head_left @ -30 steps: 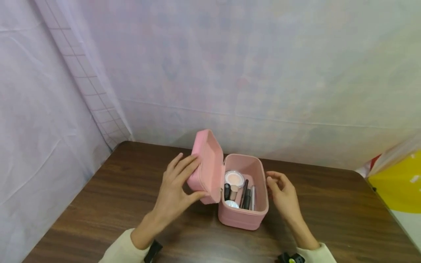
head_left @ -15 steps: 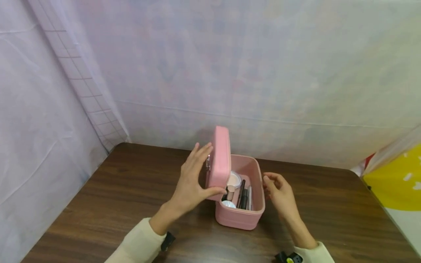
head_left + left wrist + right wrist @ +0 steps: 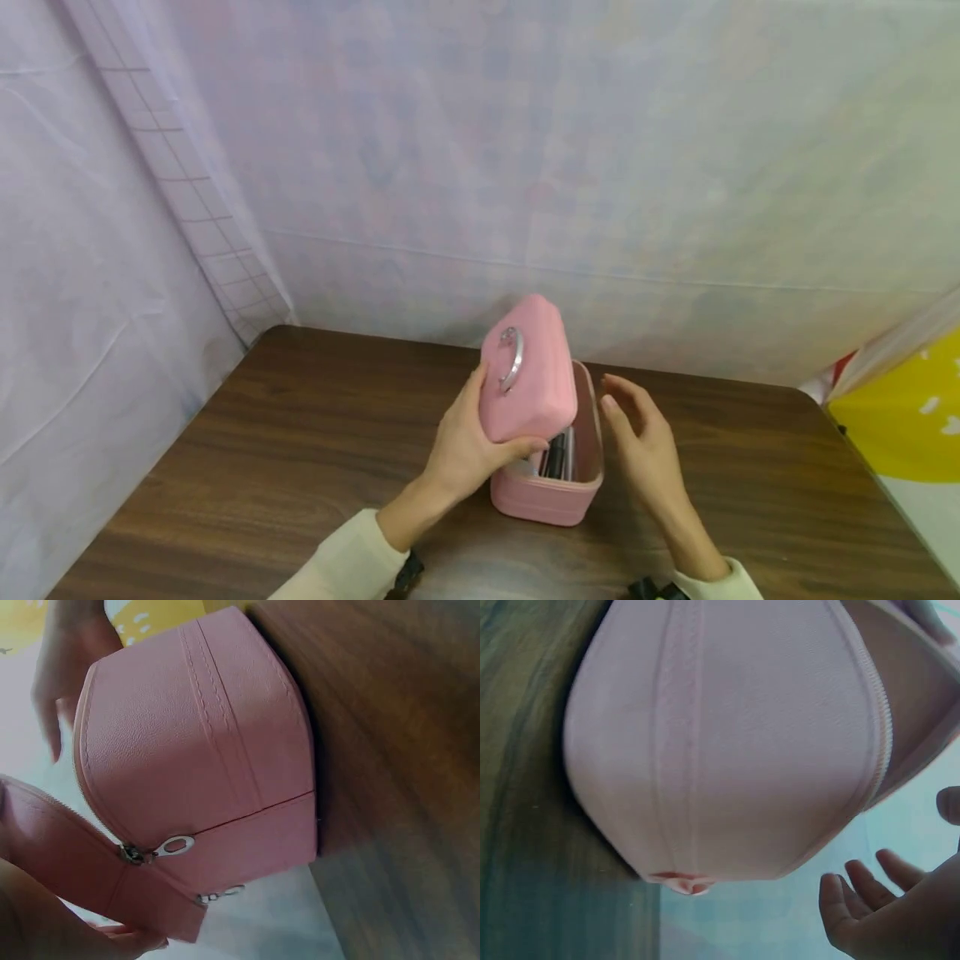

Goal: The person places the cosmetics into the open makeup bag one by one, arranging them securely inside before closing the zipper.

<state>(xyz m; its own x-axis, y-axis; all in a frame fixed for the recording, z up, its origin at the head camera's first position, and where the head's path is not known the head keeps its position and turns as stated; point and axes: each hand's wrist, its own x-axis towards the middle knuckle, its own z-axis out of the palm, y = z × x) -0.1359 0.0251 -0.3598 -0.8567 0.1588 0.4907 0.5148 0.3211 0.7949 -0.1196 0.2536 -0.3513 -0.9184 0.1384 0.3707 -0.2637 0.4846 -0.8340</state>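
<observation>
A pink makeup case (image 3: 546,502) stands on the table with its lid (image 3: 553,367) tilted partway over it. My left hand (image 3: 463,446) grips the lid from the left side, thumb along the near edge. On top of the lid is a silver handle (image 3: 515,360). Dark and silver tube-shaped cosmetics (image 3: 557,457) show in the gap; the lid hides the other contents. Beside the case's right wall is my right hand (image 3: 648,450), fingers loosely bent and holding nothing. Metal zipper pulls (image 3: 177,844) hang near the hinge side in the left wrist view.
The brown wooden table (image 3: 300,467) extends to both sides of the case. Pale patterned cloth (image 3: 525,167) hangs behind its far edge, and white cloth (image 3: 90,292) at the left. A yellow surface (image 3: 907,425) lies beyond the right edge.
My left hand has swung the lid from upright at the left to the right over the case, covering much of the contents. The right hand has drawn slightly away from the case wall.
</observation>
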